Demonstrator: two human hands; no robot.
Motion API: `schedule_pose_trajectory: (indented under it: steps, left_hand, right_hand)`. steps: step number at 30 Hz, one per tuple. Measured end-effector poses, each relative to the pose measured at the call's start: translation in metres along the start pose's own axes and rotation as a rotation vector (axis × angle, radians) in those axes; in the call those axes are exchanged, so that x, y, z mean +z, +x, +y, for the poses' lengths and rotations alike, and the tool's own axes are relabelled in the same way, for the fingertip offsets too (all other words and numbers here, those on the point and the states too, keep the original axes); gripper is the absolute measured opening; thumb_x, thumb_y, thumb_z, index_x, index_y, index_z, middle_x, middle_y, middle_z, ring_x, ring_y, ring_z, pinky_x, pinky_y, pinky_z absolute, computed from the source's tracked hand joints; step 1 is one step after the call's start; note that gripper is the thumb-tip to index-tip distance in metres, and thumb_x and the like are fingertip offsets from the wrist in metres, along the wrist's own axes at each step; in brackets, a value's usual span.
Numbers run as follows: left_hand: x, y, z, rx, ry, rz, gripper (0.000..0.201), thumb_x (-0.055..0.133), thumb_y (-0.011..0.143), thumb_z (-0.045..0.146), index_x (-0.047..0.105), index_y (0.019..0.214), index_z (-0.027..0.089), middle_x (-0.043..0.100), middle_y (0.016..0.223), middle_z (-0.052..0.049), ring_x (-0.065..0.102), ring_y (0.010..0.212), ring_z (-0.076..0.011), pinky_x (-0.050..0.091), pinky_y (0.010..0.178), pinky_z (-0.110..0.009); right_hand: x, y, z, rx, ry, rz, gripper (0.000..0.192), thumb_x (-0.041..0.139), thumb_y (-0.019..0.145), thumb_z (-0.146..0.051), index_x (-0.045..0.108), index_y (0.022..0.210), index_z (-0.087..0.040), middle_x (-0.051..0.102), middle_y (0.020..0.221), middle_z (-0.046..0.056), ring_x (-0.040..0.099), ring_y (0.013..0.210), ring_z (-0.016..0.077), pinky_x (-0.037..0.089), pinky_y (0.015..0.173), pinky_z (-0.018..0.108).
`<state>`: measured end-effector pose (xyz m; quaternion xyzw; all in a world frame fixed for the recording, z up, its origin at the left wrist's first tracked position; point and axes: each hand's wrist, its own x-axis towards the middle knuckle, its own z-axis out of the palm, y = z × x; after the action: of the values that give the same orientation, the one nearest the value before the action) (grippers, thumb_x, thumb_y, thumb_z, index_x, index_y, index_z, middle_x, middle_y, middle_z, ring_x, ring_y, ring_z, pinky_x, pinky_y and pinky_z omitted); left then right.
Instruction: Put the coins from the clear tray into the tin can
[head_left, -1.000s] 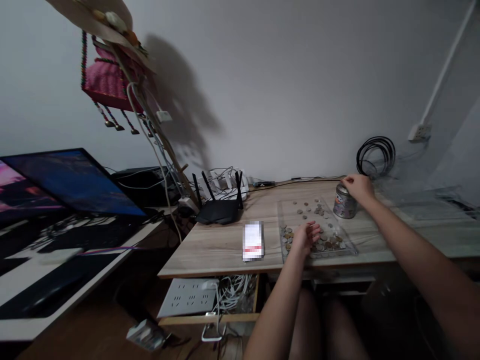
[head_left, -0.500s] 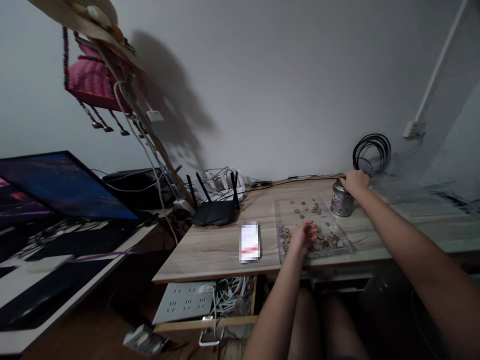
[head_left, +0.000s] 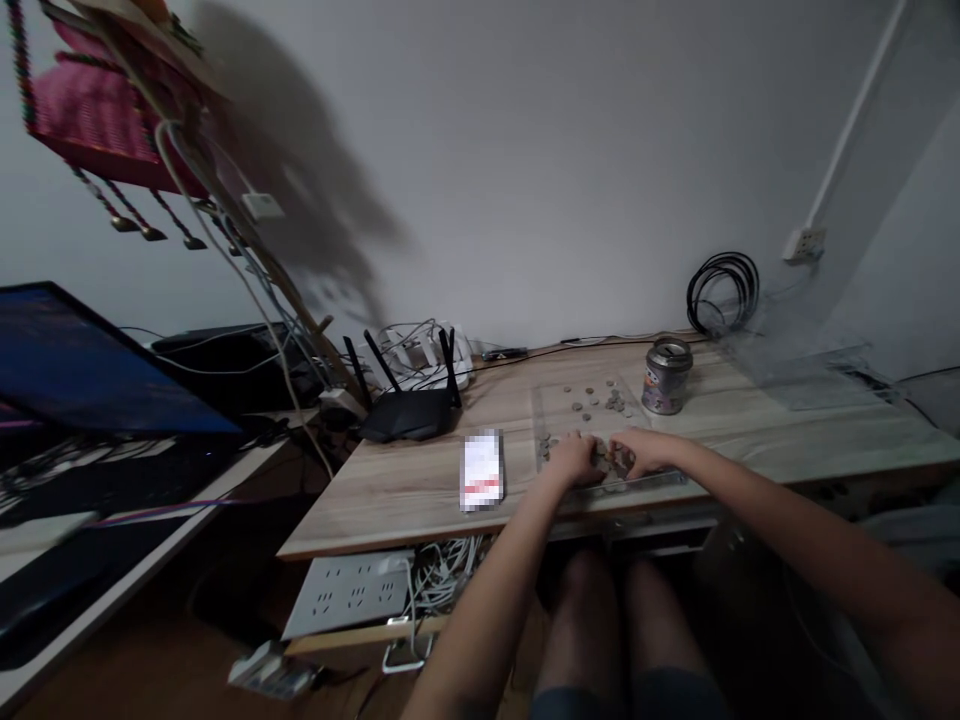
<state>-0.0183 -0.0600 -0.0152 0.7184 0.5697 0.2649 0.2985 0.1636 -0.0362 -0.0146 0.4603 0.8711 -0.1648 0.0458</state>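
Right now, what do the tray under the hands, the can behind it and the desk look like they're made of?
Tray: clear plastic or acrylic, since the wood grain shows through. Can: apparently metal, with a shiny top and printed wrap. Desk: pale wood-grain, likely laminate. Left hand and right hand rest among the coins.

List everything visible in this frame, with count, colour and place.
coins: many, silver and brown, in the tray
tray: one, clear, on the desk
tin can: one, silver, right of the tray
desk: one, light wood
phone: one, white, left of the tray
router: one, black, desk's back left
cable coil: one, black, on the wall
monitor: one, dark, far left
left hand: on the near coins
right hand: on the near coins
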Motion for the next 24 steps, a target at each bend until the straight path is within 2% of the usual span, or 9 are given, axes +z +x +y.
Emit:
schedule_pose_trajectory:
  steps: [2,5,7,11,15,18,21,22,24]
  left_hand:
    - [-0.005,0.004,-0.001,0.008,0.076,-0.078,0.037,0.079,0.031,0.012,0.05,0.052,0.022,0.06,0.075,-0.005,0.057,0.095,-0.0312,0.04,0.092,-0.042]
    - [-0.008,0.007,0.0,0.011,0.174,-0.217,0.031,0.075,0.036,0.009,0.048,0.045,0.022,0.054,0.054,-0.001,0.061,0.075,-0.0264,0.046,0.081,-0.038]
    - [-0.008,0.006,0.001,0.013,0.184,-0.239,0.028,0.072,0.039,0.007,0.049,0.044,0.021,0.052,0.048,0.001,0.059,0.066,-0.0223,0.047,0.075,-0.033]
    - [-0.007,-0.002,0.003,0.009,0.165,-0.23,0.022,0.067,0.042,0.004,0.052,0.042,0.02,0.051,0.042,0.002,0.057,0.059,-0.0181,0.046,0.068,-0.028]
    - [-0.006,-0.007,0.003,0.027,0.168,-0.24,0.015,0.064,0.047,0.005,0.059,0.048,0.02,0.054,0.045,0.002,0.055,0.056,-0.0156,0.044,0.065,-0.026]
    - [-0.007,-0.008,0.001,0.049,0.166,-0.262,0.014,0.061,0.054,0.007,0.065,0.06,0.02,0.061,0.055,0.001,0.055,0.057,-0.0144,0.043,0.063,-0.024]
    - [-0.009,-0.007,-0.002,0.029,0.164,-0.188,0.019,0.053,0.062,0.006,0.067,0.066,0.018,0.064,0.063,-0.001,0.057,0.065,-0.015,0.042,0.066,-0.023]
    - [-0.009,-0.007,-0.003,0.012,0.158,-0.13,0.021,0.051,0.064,0.006,0.067,0.068,0.018,0.065,0.065,-0.002,0.057,0.068,-0.0153,0.042,0.067,-0.023]
    - [-0.012,-0.008,-0.004,-0.03,0.129,-0.005,0.022,0.048,0.068,0.007,0.068,0.07,0.017,0.066,0.07,-0.004,0.057,0.071,-0.0156,0.042,0.069,-0.024]
  right_hand:
    - [-0.002,0.001,-0.001,0.012,0.038,-0.034,0.046,0.073,0.053,-0.022,0.061,0.097,-0.02,0.061,0.085,0.001,0.055,0.075,0.0152,0.038,0.06,0.021]
    - [0.001,0.003,-0.003,0.027,0.057,-0.06,0.027,0.071,0.055,-0.02,0.063,0.081,-0.018,0.061,0.076,-0.001,0.054,0.068,0.0127,0.035,0.055,0.019]
    - [0.004,0.002,-0.005,0.047,0.072,-0.054,0.021,0.07,0.057,-0.018,0.062,0.076,-0.017,0.061,0.072,-0.001,0.053,0.065,0.0116,0.034,0.054,0.019]
    - [0.006,-0.003,-0.006,0.094,0.133,-0.058,0.028,0.066,0.058,-0.013,0.063,0.086,-0.018,0.06,0.065,-0.003,0.051,0.059,0.0097,0.033,0.051,0.018]
    - [0.007,-0.004,-0.002,0.113,0.147,-0.105,0.009,0.066,0.061,-0.018,0.065,0.07,-0.016,0.056,0.057,-0.003,0.048,0.055,0.0089,0.032,0.05,0.018]
    - [0.01,0.0,-0.002,0.083,0.226,-0.09,0.014,0.067,0.062,-0.024,0.066,0.072,-0.015,0.058,0.06,-0.002,0.049,0.056,0.009,0.035,0.051,0.018]
    - [0.013,0.007,-0.009,0.006,0.299,0.044,0.037,0.071,0.058,-0.029,0.066,0.092,-0.016,0.062,0.074,0.0,0.051,0.063,0.0098,0.037,0.054,0.018]
    - [0.014,0.009,-0.013,-0.012,0.301,0.057,0.04,0.071,0.057,-0.028,0.066,0.095,-0.016,0.062,0.075,0.0,0.051,0.063,0.0099,0.037,0.054,0.018]
    - [0.012,0.014,-0.021,-0.033,0.283,-0.002,0.035,0.07,0.058,-0.025,0.068,0.092,-0.017,0.062,0.072,0.0,0.05,0.06,0.0095,0.036,0.053,0.018]
